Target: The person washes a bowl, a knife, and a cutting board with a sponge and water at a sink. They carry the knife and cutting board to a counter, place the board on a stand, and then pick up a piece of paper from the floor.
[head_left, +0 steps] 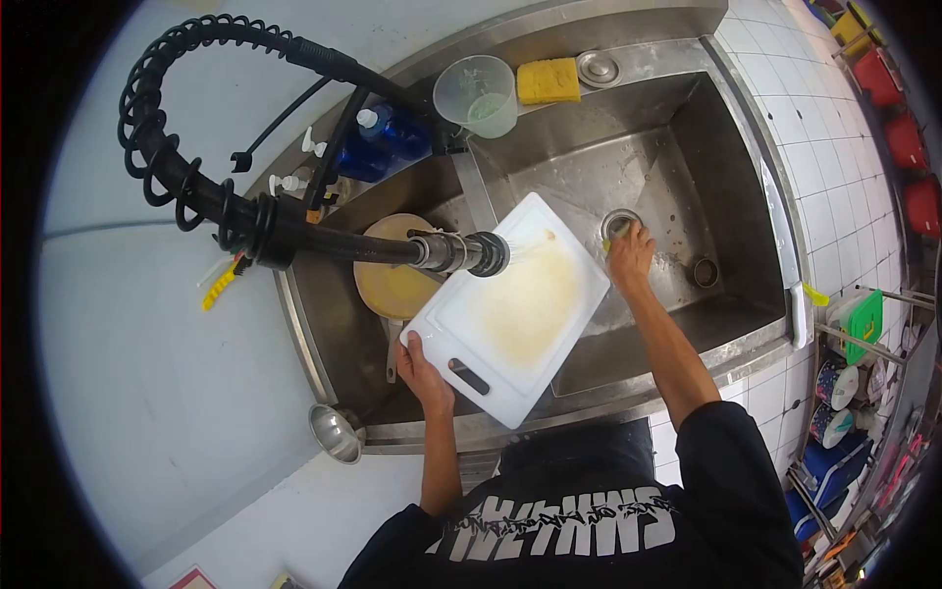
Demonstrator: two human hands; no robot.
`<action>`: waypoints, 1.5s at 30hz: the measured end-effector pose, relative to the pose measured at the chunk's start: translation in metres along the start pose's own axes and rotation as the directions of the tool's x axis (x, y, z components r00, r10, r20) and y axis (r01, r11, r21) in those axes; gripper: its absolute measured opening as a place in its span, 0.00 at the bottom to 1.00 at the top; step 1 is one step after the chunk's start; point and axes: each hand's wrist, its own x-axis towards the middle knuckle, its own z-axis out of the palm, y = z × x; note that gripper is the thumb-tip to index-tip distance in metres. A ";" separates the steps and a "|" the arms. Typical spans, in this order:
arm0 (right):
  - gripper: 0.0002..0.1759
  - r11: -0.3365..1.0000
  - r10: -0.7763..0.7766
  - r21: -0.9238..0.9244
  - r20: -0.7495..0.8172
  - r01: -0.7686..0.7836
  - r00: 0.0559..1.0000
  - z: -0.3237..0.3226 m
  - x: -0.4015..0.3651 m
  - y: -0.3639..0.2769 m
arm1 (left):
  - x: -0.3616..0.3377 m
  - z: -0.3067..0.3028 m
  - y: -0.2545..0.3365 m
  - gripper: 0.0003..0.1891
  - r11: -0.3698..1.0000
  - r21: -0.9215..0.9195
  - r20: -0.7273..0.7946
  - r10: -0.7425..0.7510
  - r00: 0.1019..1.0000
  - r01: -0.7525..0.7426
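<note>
My left hand (425, 375) grips a white plastic cutting board (461, 339) by its lower left edge, thumb on top. The board is tilted over the double sink, with a yellowish stain across its middle and a handle slot near my hand. A black spray faucet head (489, 254) points at its upper left part, where faint water streaks show. My right hand (631, 253) is at the drain (618, 224) of the right basin, fingers curled down. A small yellow-green bit shows at its fingertips; I cannot make out what it is.
A round yellowish board (392, 280) stands in the left basin. Along the back ledge are blue bottles (397, 133), a clear plastic cup (476, 88), a yellow sponge (549, 80) and a metal lid (599, 68). A knife (798, 304) lies on the right rim, a metal bowl (337, 434) front left.
</note>
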 end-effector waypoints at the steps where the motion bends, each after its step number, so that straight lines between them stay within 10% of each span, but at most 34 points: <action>1: 0.18 0.994 -0.053 0.093 -0.075 0.060 0.996 -0.009 -0.001 -0.002 | -0.004 0.002 0.005 0.09 1.000 0.006 0.000 -0.019 1.000 0.019; 4: 0.18 0.922 -0.191 0.273 -0.300 0.276 0.935 -0.061 -0.005 -0.043 | -0.008 0.005 0.005 0.09 1.000 0.002 0.014 -0.011 1.000 0.011; 8: 0.18 0.864 -0.457 0.067 -0.313 0.499 0.833 -0.040 -0.020 -0.069 | -0.007 0.008 0.005 0.09 1.000 0.013 0.003 0.012 1.000 -0.012; 12: 0.15 0.979 -0.050 -0.186 0.161 0.080 0.986 0.011 -0.010 -0.016 | -0.001 -0.002 -0.005 0.10 0.995 0.014 0.000 0.096 0.995 -0.096; 21: 0.17 0.976 -0.017 0.216 -0.073 0.033 0.997 -0.036 -0.010 -0.018 | -0.001 -0.004 0.004 0.11 1.000 0.027 -0.004 0.004 1.000 -0.004; 27: 0.28 0.750 0.084 0.636 0.181 -0.182 0.980 0.030 -0.013 0.000 | 0.012 0.004 0.011 0.12 0.998 -0.061 -0.051 0.003 0.999 -0.007; 36: 0.35 0.790 -0.047 0.582 -0.254 0.192 0.966 -0.032 0.002 -0.038 | 0.023 -0.028 0.006 0.15 0.997 0.076 -0.126 0.009 0.992 0.001; 45: 0.22 0.826 -0.391 0.287 -0.329 0.485 0.860 -0.056 -0.009 -0.051 | 0.016 -0.028 0.003 0.15 0.998 0.058 -0.161 0.004 0.987 0.006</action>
